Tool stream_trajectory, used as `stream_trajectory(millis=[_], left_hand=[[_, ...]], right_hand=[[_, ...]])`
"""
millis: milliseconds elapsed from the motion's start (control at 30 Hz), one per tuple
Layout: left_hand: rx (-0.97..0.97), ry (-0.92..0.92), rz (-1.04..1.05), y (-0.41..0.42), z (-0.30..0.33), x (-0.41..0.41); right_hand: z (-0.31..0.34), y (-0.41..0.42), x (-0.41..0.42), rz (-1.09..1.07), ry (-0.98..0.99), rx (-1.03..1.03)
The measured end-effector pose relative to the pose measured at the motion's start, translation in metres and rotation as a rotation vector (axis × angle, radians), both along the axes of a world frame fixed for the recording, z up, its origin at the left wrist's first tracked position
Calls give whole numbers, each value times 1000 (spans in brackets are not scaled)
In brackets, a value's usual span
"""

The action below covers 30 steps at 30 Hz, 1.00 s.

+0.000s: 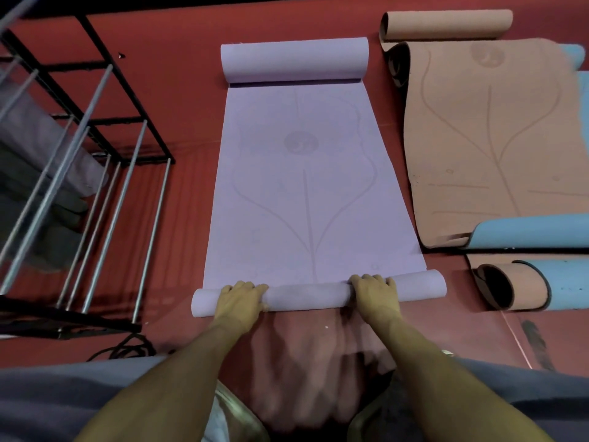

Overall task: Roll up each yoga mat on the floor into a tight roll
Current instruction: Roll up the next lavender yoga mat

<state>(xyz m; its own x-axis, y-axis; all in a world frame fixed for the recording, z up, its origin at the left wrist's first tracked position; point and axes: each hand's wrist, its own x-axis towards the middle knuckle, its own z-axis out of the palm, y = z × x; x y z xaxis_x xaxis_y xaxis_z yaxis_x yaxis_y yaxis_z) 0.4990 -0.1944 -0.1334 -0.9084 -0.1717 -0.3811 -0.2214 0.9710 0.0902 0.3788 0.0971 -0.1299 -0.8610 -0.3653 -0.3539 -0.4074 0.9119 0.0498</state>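
Kneeling on the red floor. My left hand and right hand both sit on the near roll of the purple mat, fingers curled over its top and gripping it, palms behind. The roll is thin, only just begun, and its ends stick out past each hand.

Risk 1: the roll looks slightly skewed, right end sitting farther along than the left. If I push unevenly it will likely telescope into a cone instead of a tight cylinder.

Risk 2: slack core. If the fingers ease off, the foam probably springs open (it wants to unwind).

Flat length ahead, well over half the mat, lies smooth.

Risk 3: the far end is curled into its own loose roll; I judge the two will meet and bulge unless it is flattened first.

Right of it, the tan mat and blue mat overlap, not yet rolled. The rack stands at left.
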Motion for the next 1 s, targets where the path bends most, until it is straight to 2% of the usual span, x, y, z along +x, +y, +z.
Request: stream_trajectory(millis=[133, 267, 333, 433, 533, 800, 900, 1000], left_hand=[[102, -128, 26, -4, 9, -7], [175, -97, 146, -1, 10, -9], [204, -56, 212, 1, 9, -9], [126, 64, 185, 7, 6, -5], [84, 145, 154, 16, 10, -4], [78, 69, 174, 27, 18, -6], [1, 68, 139, 27, 12, -7], [-44, 107, 117, 22, 4, -10]], right_hand=[[12, -1, -7, -56, -88, 28], [9, -3, -13, -53, -101, 16], [0, -1, -9, -63, -42, -4], [-8, 4, -6, -86, 109, -65], [-9, 7, -12, -43, 37, -52], [-11, 1, -2, -105, 134, -190], [-19, 6, 5, -143, 193, -259], [-20, 11, 11, -47, 160, -247]])
